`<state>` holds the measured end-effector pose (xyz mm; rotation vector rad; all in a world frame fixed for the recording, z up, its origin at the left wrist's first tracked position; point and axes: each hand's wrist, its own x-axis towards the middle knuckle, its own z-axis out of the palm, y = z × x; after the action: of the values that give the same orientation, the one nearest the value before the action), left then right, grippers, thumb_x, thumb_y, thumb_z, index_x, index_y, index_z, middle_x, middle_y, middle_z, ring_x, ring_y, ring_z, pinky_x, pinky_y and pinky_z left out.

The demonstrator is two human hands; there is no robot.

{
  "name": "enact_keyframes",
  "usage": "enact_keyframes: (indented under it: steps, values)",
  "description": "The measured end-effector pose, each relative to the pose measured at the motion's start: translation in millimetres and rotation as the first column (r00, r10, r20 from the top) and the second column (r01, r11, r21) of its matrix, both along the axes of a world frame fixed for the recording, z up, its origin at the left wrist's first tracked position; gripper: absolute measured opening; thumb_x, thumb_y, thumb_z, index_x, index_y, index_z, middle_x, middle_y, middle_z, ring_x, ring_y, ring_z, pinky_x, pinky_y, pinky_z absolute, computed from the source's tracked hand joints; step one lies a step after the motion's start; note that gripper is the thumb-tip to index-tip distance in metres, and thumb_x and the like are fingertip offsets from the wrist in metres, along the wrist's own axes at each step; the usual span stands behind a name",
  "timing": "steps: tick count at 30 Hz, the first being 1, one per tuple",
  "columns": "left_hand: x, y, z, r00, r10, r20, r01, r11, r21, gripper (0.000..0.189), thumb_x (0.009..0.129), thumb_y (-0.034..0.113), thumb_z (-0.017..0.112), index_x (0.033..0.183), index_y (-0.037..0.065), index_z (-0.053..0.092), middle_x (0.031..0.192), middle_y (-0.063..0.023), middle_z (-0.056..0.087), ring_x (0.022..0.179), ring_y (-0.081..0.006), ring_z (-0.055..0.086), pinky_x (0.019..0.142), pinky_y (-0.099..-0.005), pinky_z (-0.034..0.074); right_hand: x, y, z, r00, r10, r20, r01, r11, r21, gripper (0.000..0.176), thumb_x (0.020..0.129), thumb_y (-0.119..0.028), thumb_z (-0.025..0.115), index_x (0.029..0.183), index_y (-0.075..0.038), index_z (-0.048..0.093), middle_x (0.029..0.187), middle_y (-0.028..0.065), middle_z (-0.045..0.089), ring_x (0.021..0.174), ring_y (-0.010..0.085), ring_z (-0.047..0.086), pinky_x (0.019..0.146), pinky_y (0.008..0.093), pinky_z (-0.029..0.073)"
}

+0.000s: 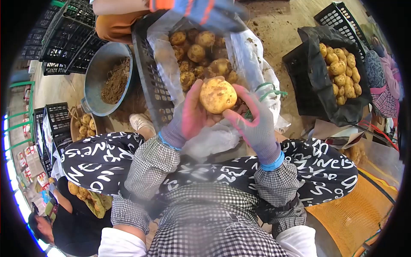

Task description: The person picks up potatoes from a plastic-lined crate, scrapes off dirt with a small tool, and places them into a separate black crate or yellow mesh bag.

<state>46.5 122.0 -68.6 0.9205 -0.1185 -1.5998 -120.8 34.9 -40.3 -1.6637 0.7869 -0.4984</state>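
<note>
A large round potato (218,95) with brown dirt patches is held up in front of me, over the near end of a lined crate. My left hand (190,113), in a grey and pink glove, presses against its left side. On the right side, the thumb and fingers of my right hand (257,122), gloved the same way, curve round the potato's edge. Below and beyond lie soil-covered potatoes (196,53) in the black crate (147,73), which has a whitish plastic liner (254,55).
Another person's blue-gloved hand (209,13) is blurred above the crate's far end. A blue tub (92,81) of soil stands left. To the right is a black-lined crate (302,81) of cleaner potatoes. An orange mesh sack (351,214) lies at lower right; a person in black (81,227) is lower left.
</note>
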Motion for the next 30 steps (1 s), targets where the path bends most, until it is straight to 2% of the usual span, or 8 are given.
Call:
enact_keyframes:
  steps: [5, 8, 11, 15, 17, 21, 24, 30]
  values:
    - [-3.1, -1.2, 7.6, 0.992, 0.049, 0.115, -0.034, 0.991, -0.129, 0.060, 0.103, 0.053, 0.032, 0.145, 0.010, 0.040, 0.128, -0.0081, 0.057, 0.100, -0.0152, 0.064, 0.076, -0.0244, 0.054, 0.8, 0.1, -3.4, 0.999, 0.035, 0.007, -0.033, 0.986, -0.164, 0.058, 0.083, -0.015, 0.075, 0.133, 0.002, 0.053, 0.117, 0.0115, 0.064, 0.107, 0.0172, 0.061, 0.094, 0.0295, 0.048]
    - [-9.0, -8.5, 17.5, 0.914, -0.079, 0.398, 0.137, 0.983, -0.120, 0.060, 0.103, 0.050, 0.037, 0.147, 0.009, 0.037, 0.129, -0.0097, 0.057, 0.095, -0.0162, 0.066, 0.072, -0.0251, 0.055, 3.8, 5.1, -16.8, 0.955, -0.102, 0.279, -0.024, 0.909, 0.417, 0.053, 0.088, -0.023, 0.072, 0.131, 0.001, 0.053, 0.114, 0.0091, 0.064, 0.098, 0.0147, 0.062, 0.085, 0.0281, 0.051]
    - [16.4, -26.9, -2.2, 0.813, -0.040, 0.580, 0.154, 0.977, -0.149, 0.061, 0.103, 0.047, 0.039, 0.149, 0.008, 0.034, 0.131, -0.0125, 0.055, 0.090, -0.0169, 0.067, 0.070, -0.0259, 0.056, -22.1, -31.1, -8.7, 0.881, -0.353, 0.314, 0.139, 0.830, 0.541, 0.045, 0.096, -0.031, 0.062, 0.128, -0.001, 0.054, 0.112, 0.0080, 0.062, 0.094, 0.0155, 0.062, 0.081, 0.0286, 0.052]
    - [49.5, -44.0, -69.5, -0.049, -0.744, 0.667, 0.422, 0.589, 0.689, 0.051, 0.095, 0.038, 0.054, 0.134, 0.005, 0.055, 0.118, -0.0219, 0.064, 0.097, -0.0288, 0.068, 0.082, -0.0340, 0.056, -90.1, -131.3, 16.1, 0.280, -0.593, 0.755, -0.149, 0.750, 0.644, 0.050, 0.095, -0.008, 0.057, 0.139, 0.008, 0.039, 0.147, 0.0254, 0.039, 0.134, 0.0364, 0.042, 0.115, 0.0461, 0.038]
    - [41.2, -28.0, -172.2, -0.267, -0.817, 0.511, 0.451, 0.363, 0.816, 0.049, 0.086, 0.035, 0.064, 0.126, 0.007, 0.063, 0.110, -0.0203, 0.067, 0.107, -0.0318, 0.065, 0.088, -0.0388, 0.052, -109.2, -140.6, 14.7, 0.260, -0.506, 0.822, -0.244, 0.789, 0.563, 0.047, 0.099, -0.009, 0.050, 0.140, 0.011, 0.037, 0.147, 0.0267, 0.038, 0.135, 0.0363, 0.041, 0.115, 0.0449, 0.039]
    - [8.4, -18.8, -122.6, -0.355, -0.869, 0.345, -0.046, 0.385, 0.922, 0.045, 0.080, 0.025, 0.070, 0.119, 0.004, 0.067, 0.115, -0.0173, 0.062, 0.105, -0.0332, 0.063, 0.091, -0.0409, 0.051, -93.7, -110.0, 5.7, 0.487, -0.436, 0.757, -0.034, 0.857, 0.515, 0.044, 0.102, -0.012, 0.045, 0.140, 0.009, 0.040, 0.144, 0.0239, 0.044, 0.128, 0.0296, 0.050, 0.109, 0.0403, 0.044]
    - [42.3, 8.1, -168.4, -0.672, -0.642, 0.369, 0.190, 0.332, 0.924, 0.039, 0.081, 0.020, 0.069, 0.116, 0.002, 0.065, 0.118, -0.0181, 0.058, 0.106, -0.0334, 0.062, 0.092, -0.0402, 0.051, -72.7, -88.2, 6.6, 0.584, -0.622, 0.521, 0.383, 0.777, 0.499, 0.042, 0.101, -0.013, 0.048, 0.139, 0.004, 0.046, 0.138, 0.0198, 0.052, 0.117, 0.0243, 0.057, 0.102, 0.0362, 0.047]
    - [48.4, 14.9, -202.5, -0.533, -0.722, 0.441, 0.115, 0.455, 0.883, 0.038, 0.082, 0.020, 0.068, 0.115, 0.001, 0.064, 0.129, -0.0185, 0.054, 0.112, -0.0340, 0.060, 0.094, -0.0395, 0.051, -37.0, -57.4, 2.0, 0.749, -0.531, 0.397, 0.337, 0.821, 0.461, 0.042, 0.101, -0.018, 0.048, 0.137, 0.004, 0.048, 0.127, 0.0185, 0.059, 0.105, 0.0221, 0.063, 0.093, 0.0351, 0.053]
